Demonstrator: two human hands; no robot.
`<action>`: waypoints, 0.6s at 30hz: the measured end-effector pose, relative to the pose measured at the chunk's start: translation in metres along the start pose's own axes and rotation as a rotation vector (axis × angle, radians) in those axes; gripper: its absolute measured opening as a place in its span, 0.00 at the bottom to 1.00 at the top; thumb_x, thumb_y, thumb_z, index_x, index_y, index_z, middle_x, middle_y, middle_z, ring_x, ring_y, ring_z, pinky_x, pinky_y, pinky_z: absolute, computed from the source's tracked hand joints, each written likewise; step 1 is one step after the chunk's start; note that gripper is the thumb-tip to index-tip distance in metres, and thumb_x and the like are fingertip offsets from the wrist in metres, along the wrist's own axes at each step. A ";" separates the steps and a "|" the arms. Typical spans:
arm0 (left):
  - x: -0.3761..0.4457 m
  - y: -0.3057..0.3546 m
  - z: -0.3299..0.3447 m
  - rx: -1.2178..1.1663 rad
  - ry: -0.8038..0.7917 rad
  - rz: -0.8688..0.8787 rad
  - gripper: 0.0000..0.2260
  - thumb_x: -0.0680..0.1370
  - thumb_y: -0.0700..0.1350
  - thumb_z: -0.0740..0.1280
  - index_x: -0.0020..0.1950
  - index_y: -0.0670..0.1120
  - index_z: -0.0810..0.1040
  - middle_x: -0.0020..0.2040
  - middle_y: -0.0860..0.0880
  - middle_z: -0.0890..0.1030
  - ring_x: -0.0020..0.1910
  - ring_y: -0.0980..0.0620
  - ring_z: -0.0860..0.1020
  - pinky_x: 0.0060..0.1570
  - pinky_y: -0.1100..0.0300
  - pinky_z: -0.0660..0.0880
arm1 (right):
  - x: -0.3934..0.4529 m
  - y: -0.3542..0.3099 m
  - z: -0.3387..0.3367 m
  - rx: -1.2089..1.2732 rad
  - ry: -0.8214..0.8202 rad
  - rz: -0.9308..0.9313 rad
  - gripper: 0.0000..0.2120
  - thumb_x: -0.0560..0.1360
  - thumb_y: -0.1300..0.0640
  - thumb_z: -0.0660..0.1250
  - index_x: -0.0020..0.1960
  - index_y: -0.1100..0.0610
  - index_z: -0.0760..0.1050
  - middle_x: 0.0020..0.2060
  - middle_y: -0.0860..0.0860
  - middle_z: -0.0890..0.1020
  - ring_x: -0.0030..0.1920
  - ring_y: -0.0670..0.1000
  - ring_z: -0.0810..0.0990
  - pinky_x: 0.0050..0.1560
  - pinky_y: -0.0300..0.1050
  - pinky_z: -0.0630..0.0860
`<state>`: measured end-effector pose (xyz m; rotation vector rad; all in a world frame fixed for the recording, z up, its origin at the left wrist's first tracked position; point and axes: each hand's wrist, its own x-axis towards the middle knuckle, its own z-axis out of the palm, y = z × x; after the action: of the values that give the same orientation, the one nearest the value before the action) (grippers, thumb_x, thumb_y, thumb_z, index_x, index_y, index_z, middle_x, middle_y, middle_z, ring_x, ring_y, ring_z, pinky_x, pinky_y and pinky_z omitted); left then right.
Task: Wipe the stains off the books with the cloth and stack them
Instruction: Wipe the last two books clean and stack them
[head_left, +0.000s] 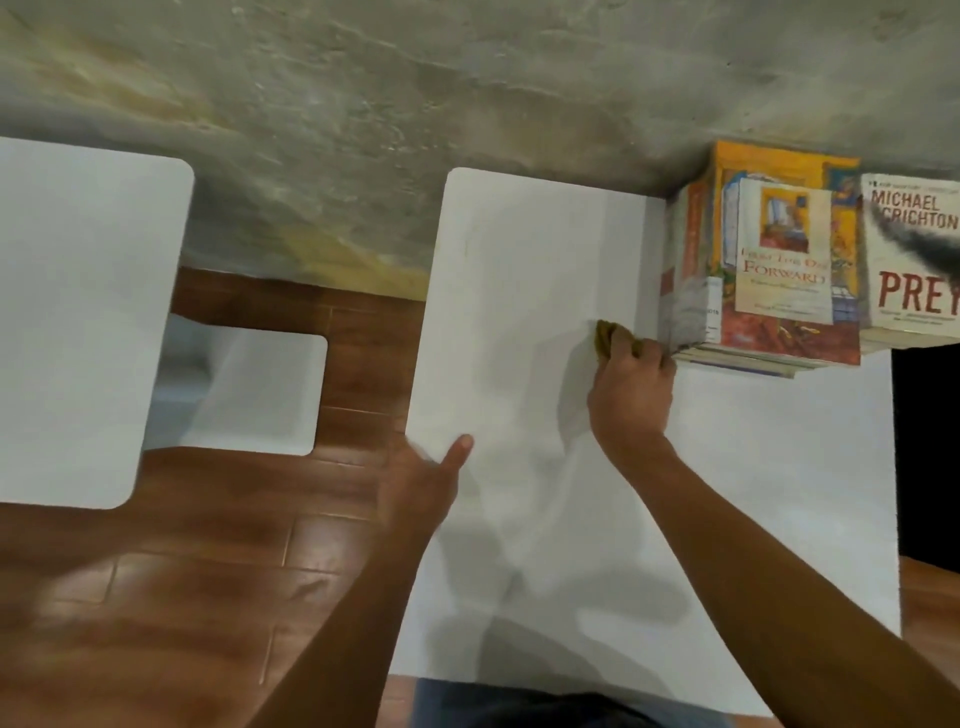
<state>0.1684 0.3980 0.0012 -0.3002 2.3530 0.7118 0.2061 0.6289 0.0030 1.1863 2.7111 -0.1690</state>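
Observation:
A stack of books (769, 260) stands at the far right of the white table (519, 312), topped by an orange-and-red cover reading "Forward". A second pile beside it carries a white book titled "Prey" (914, 260). My right hand (631, 395) is closed around a bunched olive-brown cloth (610, 338), right at the near-left corner of the stack. My left hand (421, 483) grips the table's left edge, thumb on top and fingers hidden below.
A second white table (78, 312) stands to the left, with a lower white surface (254, 389) between the two. Brown tiled floor (182, 571) lies below. A rough grey wall (467, 78) runs behind. A dark gap borders the table's right edge.

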 end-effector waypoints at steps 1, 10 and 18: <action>0.001 0.000 -0.001 0.003 0.001 0.002 0.42 0.71 0.71 0.67 0.69 0.38 0.68 0.60 0.41 0.80 0.60 0.41 0.79 0.62 0.46 0.75 | -0.006 -0.002 0.000 0.001 -0.005 -0.001 0.25 0.75 0.63 0.66 0.71 0.61 0.67 0.59 0.64 0.75 0.58 0.65 0.74 0.60 0.54 0.71; 0.007 -0.012 -0.002 -0.072 -0.010 0.037 0.33 0.76 0.72 0.57 0.56 0.42 0.71 0.42 0.51 0.76 0.49 0.41 0.80 0.46 0.56 0.70 | 0.036 -0.074 -0.003 0.134 0.091 -0.432 0.16 0.72 0.66 0.70 0.59 0.59 0.80 0.47 0.61 0.80 0.43 0.63 0.78 0.52 0.53 0.74; 0.020 -0.024 -0.015 -0.256 -0.237 0.091 0.13 0.85 0.57 0.52 0.51 0.50 0.69 0.47 0.51 0.73 0.46 0.51 0.70 0.52 0.56 0.68 | 0.109 -0.162 -0.015 -0.015 0.043 -0.698 0.19 0.78 0.62 0.63 0.67 0.48 0.76 0.60 0.56 0.76 0.55 0.62 0.75 0.57 0.51 0.73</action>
<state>0.1539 0.3691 -0.0119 -0.2067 2.0629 1.0370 0.0126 0.5999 0.0005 0.1932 3.0332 -0.2089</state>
